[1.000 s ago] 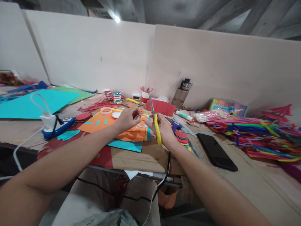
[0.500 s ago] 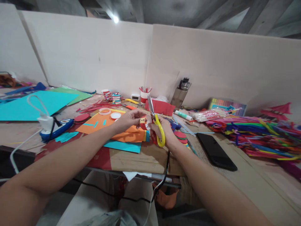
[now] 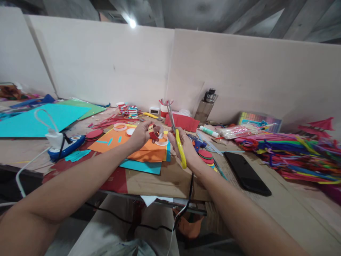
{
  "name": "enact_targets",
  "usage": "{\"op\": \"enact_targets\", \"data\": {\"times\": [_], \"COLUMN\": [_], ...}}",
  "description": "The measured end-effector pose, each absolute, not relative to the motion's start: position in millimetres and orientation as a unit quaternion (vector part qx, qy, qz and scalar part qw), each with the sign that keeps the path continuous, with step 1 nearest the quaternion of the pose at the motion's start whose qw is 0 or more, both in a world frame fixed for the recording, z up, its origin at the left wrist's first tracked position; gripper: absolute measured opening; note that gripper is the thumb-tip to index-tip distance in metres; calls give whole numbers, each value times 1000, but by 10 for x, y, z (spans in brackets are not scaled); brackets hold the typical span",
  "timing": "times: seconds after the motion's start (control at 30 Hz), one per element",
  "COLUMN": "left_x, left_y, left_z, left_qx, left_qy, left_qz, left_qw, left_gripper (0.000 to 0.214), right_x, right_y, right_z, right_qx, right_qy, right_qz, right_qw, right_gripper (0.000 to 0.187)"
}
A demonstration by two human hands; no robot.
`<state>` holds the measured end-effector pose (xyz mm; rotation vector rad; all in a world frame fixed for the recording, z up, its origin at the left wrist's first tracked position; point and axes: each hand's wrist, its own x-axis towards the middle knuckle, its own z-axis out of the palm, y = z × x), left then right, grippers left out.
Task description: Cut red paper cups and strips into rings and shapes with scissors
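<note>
Closed around a small red-and-yellow roll of tape (image 3: 153,132) is my left hand (image 3: 141,137), held above the craft paper. A whitish end of tape seems to show at the roll's right side. My right hand (image 3: 183,142) grips yellow-handled scissors (image 3: 180,147), whose metal blades point up and away from me. Below the hands lie orange paper sheets (image 3: 144,155) over turquoise paper (image 3: 141,166). White rings and a white disc (image 3: 130,132) rest on the orange paper, with thin turquoise strips (image 3: 109,141) to the left.
Right of my arm lies a black phone (image 3: 247,173), beside a heap of coloured pipe cleaners (image 3: 295,156). A bottle (image 3: 205,106) and glue stick (image 3: 209,131) stand and lie behind. A blue device with a white plug (image 3: 66,146) sits left. Red discs (image 3: 205,154) are stacked nearby.
My hands have drawn apart: the left with the tape roll moved slightly left and up, the right with the scissors stays right. A white ring on the orange paper now shows between them.
</note>
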<state>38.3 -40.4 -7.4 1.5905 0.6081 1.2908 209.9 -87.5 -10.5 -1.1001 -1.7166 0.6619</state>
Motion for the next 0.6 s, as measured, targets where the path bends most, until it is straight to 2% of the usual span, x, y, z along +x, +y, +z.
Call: {"op": "enact_targets", "data": {"times": [0.1,0.23,0.6], "left_x": [369,372,363], "left_y": [-395,-393,-403], "left_z": [-45,-14,13], "left_qx": [610,568,565], "left_qy": [225,224,191], "left_qz": [558,562,584], "left_qw": [516,558,551], "left_gripper": [31,34,35], "right_x": [2112,2124,2130], "right_y": [-904,-954,-974], "right_z": [-90,-65,-15], "right_qx": [-447,-482,-494], "right_qy": [-719,-729,-758], "right_qz": [256,266,228], "right_qw": [468,407,360], "right_gripper": [34,28,32]}}
